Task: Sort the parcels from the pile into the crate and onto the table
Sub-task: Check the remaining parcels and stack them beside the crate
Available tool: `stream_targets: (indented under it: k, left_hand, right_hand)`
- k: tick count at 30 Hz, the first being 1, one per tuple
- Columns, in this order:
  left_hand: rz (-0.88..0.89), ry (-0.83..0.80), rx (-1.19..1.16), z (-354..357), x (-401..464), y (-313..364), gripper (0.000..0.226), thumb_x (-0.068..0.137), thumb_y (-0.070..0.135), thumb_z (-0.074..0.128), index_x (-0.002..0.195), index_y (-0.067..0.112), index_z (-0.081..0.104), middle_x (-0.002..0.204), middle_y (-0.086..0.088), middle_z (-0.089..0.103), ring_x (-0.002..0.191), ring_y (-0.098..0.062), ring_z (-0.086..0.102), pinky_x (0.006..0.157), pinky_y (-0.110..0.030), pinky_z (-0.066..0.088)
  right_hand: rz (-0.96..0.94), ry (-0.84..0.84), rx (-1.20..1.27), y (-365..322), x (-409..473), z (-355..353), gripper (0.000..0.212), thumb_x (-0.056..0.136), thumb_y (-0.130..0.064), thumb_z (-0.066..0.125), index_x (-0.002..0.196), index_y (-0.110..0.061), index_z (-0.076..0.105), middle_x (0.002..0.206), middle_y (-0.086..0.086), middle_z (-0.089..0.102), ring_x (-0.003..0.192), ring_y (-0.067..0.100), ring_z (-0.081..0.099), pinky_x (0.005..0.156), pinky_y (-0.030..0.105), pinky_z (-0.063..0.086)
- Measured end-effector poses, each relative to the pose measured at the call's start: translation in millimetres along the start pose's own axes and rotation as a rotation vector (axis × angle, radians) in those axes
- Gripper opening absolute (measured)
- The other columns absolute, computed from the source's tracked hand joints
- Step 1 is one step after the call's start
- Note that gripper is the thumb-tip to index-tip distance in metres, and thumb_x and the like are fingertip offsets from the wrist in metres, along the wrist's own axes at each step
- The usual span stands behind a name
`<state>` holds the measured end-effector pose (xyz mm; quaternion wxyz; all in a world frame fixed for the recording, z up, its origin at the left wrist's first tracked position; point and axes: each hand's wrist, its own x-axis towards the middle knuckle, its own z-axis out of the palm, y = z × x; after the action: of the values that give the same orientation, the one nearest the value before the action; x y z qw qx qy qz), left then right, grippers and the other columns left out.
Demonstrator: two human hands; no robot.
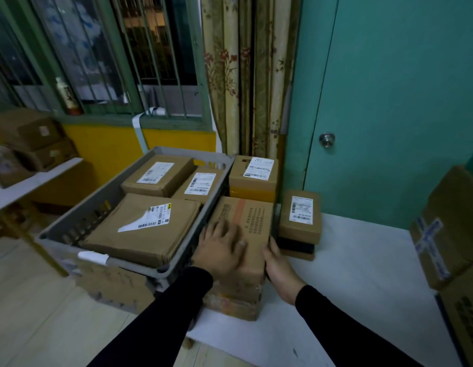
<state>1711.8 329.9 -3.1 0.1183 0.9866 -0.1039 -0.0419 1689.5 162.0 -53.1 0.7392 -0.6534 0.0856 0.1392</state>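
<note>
A brown printed carton (252, 218) tops a stack of boxes at the left end of the white table (362, 266). My left hand (220, 249) lies flat on the carton's top, fingers spread. My right hand (279, 268) presses against its right side, fingers straight. To the left stands a grey crate (113, 192) that holds three labelled parcels, the largest a flat one (142, 231) in front. Behind the carton sits a labelled box (254, 173) on a yellow one. A small labelled box (300, 217) rests on a black one to the right.
Large cartons (447, 226) stand at the table's right edge. A teal door (389, 102) and a curtain (246, 75) rise behind the table. More boxes (26, 144) sit on a shelf at the far left, below a barred window. The crate rests on a worn carton (110, 284).
</note>
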Motion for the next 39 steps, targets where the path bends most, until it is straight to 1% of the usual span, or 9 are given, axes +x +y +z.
stream_targets:
  k: [6,12,18,22,27,31,35,37,39]
  left_hand:
    - [0.045,-0.024,0.049,3,-1,3,0.063,0.103,0.059,0.028,0.159,0.031,0.025,0.168,-0.005,0.017,0.156,-0.025,0.007,0.126,-0.046,0.005]
    - [0.051,-0.032,0.005,-3,2,7,0.056,0.104,0.056,0.030,0.153,0.029,0.034,0.164,-0.005,0.025,0.152,-0.028,0.016,0.124,-0.046,0.011]
    - [0.107,-0.052,-0.077,-20,16,60,0.057,0.106,0.052,0.031,0.156,0.025,0.032,0.165,-0.008,0.025,0.152,-0.029,0.019,0.123,-0.040,0.015]
    - [0.167,-0.080,-0.246,-14,32,112,0.057,0.106,0.049,0.036,0.155,0.021,0.034,0.161,-0.010,0.035,0.145,-0.031,0.035,0.119,-0.038,0.026]
    - [0.167,-0.276,-0.505,18,50,209,0.058,0.105,0.043,0.046,0.155,0.016,0.035,0.160,-0.013,0.035,0.146,-0.031,0.035,0.120,-0.041,0.031]
    - [0.200,-0.364,-0.547,44,46,272,0.066,0.103,0.053,0.043,0.156,0.015,0.033,0.158,-0.013,0.039,0.144,-0.030,0.038,0.118,-0.040,0.032]
    - [0.261,-0.485,-0.541,76,33,344,0.067,0.104,0.051,0.042,0.157,0.012,0.030,0.162,-0.010,0.034,0.149,-0.027,0.032,0.120,-0.036,0.027]
    - [0.253,-0.555,-0.563,93,26,374,0.067,0.104,0.050,0.043,0.158,0.011,0.029,0.163,-0.009,0.032,0.149,-0.027,0.032,0.120,-0.036,0.028]
    - [0.228,-0.619,-0.592,108,19,398,0.069,0.105,0.050,0.043,0.158,0.010,0.027,0.164,-0.009,0.030,0.149,-0.027,0.032,0.119,-0.035,0.029]
  right_hand:
    - [0.036,0.005,0.008,5,2,6,0.055,0.109,-0.040,0.037,0.159,-0.044,0.014,0.155,-0.005,0.045,0.134,0.017,0.051,0.116,0.046,0.041]
    - [0.045,0.052,-0.057,1,0,-6,0.057,0.107,-0.050,0.037,0.160,-0.039,0.018,0.159,-0.006,0.039,0.145,0.019,0.038,0.121,0.042,0.032]
    - [-0.001,0.279,-0.089,-4,-16,-60,0.055,0.103,-0.055,0.042,0.153,-0.032,0.037,0.157,0.001,0.041,0.143,0.027,0.040,0.120,0.050,0.033]
    - [-0.042,0.430,-0.096,-9,-40,-117,0.056,0.101,-0.056,0.047,0.147,-0.023,0.045,0.148,0.005,0.050,0.135,0.026,0.049,0.117,0.048,0.038]
    - [-0.038,0.698,-0.072,-7,-100,-218,0.060,0.100,-0.055,0.051,0.148,-0.020,0.043,0.143,0.007,0.051,0.131,0.028,0.051,0.115,0.050,0.039]
    - [-0.071,0.905,-0.092,-3,-151,-273,0.072,0.092,-0.068,0.057,0.137,-0.012,0.058,0.117,-0.002,0.061,0.108,0.016,0.054,0.100,0.034,0.041]
    - [-0.022,1.034,-0.081,10,-203,-336,0.038,0.107,-0.029,0.050,0.140,-0.009,0.053,0.128,0.014,0.060,0.122,0.031,0.057,0.104,0.040,0.044]
    - [-0.015,1.115,-0.070,19,-220,-366,0.029,0.106,-0.029,0.052,0.131,-0.016,0.053,0.118,0.011,0.060,0.116,0.031,0.057,0.106,0.047,0.045]
    - [0.033,1.173,-0.108,24,-234,-386,0.021,0.104,-0.038,0.053,0.114,-0.019,0.054,0.100,0.007,0.053,0.095,0.027,0.055,0.093,0.047,0.046]
